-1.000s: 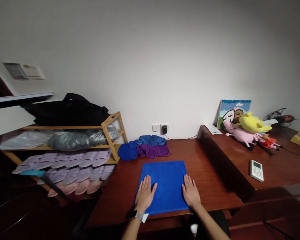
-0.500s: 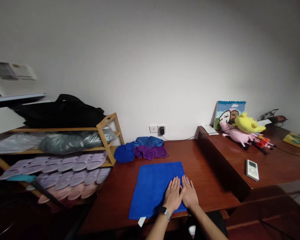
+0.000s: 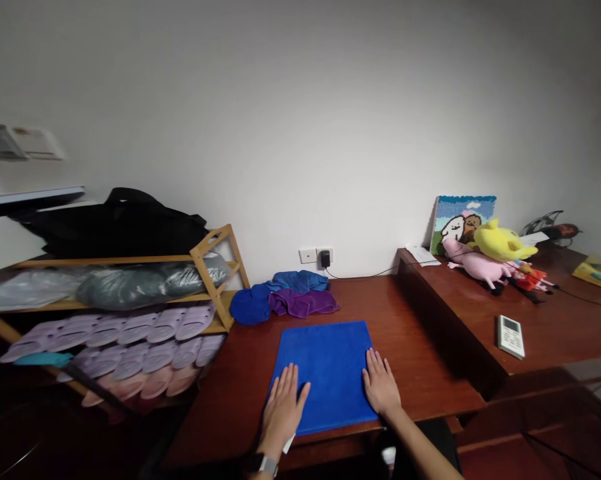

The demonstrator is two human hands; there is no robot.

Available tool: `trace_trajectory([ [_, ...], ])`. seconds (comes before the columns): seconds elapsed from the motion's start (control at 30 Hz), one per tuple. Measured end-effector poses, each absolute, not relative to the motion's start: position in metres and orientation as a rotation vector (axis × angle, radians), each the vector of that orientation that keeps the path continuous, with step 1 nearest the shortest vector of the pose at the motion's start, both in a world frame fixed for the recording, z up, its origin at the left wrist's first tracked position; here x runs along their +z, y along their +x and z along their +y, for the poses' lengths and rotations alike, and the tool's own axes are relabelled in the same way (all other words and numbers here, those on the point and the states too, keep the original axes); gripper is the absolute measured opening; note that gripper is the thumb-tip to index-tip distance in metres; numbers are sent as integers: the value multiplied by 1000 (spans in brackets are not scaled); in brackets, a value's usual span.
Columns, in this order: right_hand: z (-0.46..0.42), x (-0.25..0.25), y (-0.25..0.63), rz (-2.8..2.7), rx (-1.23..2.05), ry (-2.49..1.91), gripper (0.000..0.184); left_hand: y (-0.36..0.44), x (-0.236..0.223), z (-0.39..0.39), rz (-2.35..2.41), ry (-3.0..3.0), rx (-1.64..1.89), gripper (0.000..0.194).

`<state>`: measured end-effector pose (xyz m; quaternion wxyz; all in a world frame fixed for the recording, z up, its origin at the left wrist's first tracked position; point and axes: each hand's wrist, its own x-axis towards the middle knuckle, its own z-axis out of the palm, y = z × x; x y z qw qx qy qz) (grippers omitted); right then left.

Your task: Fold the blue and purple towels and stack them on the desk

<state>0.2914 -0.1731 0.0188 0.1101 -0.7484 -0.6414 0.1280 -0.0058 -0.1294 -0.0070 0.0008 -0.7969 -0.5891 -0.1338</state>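
A blue towel (image 3: 325, 373) lies spread flat on the brown wooden table (image 3: 430, 387), near its front edge. My left hand (image 3: 284, 407) rests palm down over the towel's left edge, its fingers stretched out and the thumb apart. On the right edge lies my right hand (image 3: 381, 383), also palm down with straight fingers. Neither hand grips anything. A white tag (image 3: 289, 444) sticks out at the towel's near left corner, partly covered by my left wrist. Crumpled blue cloths (image 3: 250, 305) and a purple cloth (image 3: 305, 303) are heaped behind the towel.
Left of the table stands a wooden rack (image 3: 220, 280) with several slippers (image 3: 155, 327) and a black bag (image 3: 125, 223). On the higher desk to the right are plush toys (image 3: 500, 241) and a white remote (image 3: 511, 337). A black charger (image 3: 325, 258) is plugged into the wall.
My left hand has moved left across the towel, from beside my right hand to the towel's left edge. My right hand stays about where it was on the right edge.
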Motion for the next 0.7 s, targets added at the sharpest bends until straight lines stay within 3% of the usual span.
trace_trajectory([
  [0.7,-215,2,286,-1876,258,-2191,68,-28,-14,-135,-1923,-2366,-492,80],
])
